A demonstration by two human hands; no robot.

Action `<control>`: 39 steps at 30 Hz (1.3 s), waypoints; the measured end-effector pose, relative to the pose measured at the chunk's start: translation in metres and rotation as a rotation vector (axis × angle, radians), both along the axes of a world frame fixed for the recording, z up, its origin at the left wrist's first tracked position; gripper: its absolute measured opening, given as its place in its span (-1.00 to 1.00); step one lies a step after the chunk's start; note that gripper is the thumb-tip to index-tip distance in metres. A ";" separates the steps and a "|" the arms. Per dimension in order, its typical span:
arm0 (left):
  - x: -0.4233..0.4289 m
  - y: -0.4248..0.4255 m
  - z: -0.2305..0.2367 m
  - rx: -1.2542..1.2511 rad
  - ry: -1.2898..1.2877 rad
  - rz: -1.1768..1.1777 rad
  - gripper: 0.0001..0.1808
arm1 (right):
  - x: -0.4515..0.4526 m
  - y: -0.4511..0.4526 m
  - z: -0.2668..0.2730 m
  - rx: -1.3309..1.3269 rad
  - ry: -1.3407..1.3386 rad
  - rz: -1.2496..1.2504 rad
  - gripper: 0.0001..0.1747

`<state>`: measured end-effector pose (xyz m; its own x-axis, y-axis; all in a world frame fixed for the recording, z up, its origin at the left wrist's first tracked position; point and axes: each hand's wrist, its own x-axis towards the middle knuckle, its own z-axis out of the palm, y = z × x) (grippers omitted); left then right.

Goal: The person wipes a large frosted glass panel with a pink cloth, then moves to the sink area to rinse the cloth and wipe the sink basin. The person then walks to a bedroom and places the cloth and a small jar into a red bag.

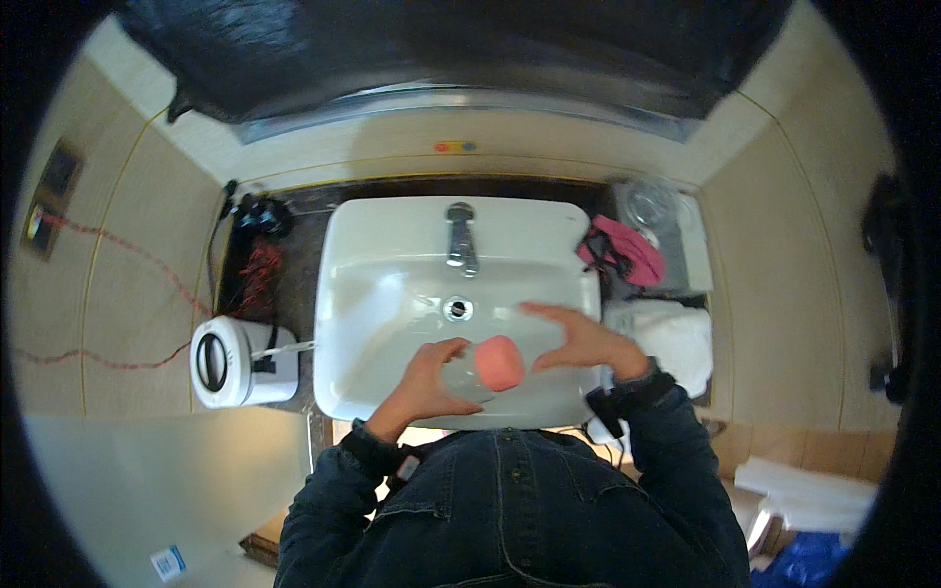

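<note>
Over the front part of a white washbasin [360, 353], my left hand [426, 378] grips a clear container [461, 376]. At its right end sits a rounded coral-pink piece [501, 363]; I cannot tell whether it is a lid or a sponge. My right hand [584, 339] is held to the right of this piece, thumb and fingers spread, with nothing between them. Beyond the hands lie the metal drain [458, 309] and the chrome faucet [461, 239].
On the left counter stand a white cylindrical device [242, 361] and red cord [261, 275]. To the right are a pink cloth item [628, 250] with black straps, a clear round container [650, 202] and a white folded cloth or bag [676, 345]. Dark sheeting [470, 51] covers the wall area above.
</note>
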<state>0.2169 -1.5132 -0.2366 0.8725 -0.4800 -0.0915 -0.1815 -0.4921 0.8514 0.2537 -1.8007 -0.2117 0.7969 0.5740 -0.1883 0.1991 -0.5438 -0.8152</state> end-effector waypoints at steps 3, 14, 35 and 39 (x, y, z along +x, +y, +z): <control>-0.005 0.003 -0.006 -0.069 0.065 0.099 0.00 | 0.034 -0.046 -0.011 -0.417 -0.491 -0.329 -0.12; -0.040 0.052 -0.020 -0.335 0.408 0.532 -0.04 | 0.078 -0.113 -0.075 -0.728 -0.633 -0.496 -0.37; -0.066 0.040 -0.007 -0.348 0.226 0.387 -0.02 | -0.005 0.114 0.006 0.573 -0.006 0.232 -0.32; -0.107 0.078 0.001 -0.343 0.141 0.477 -0.04 | -0.030 0.165 0.013 0.579 0.252 0.205 -0.45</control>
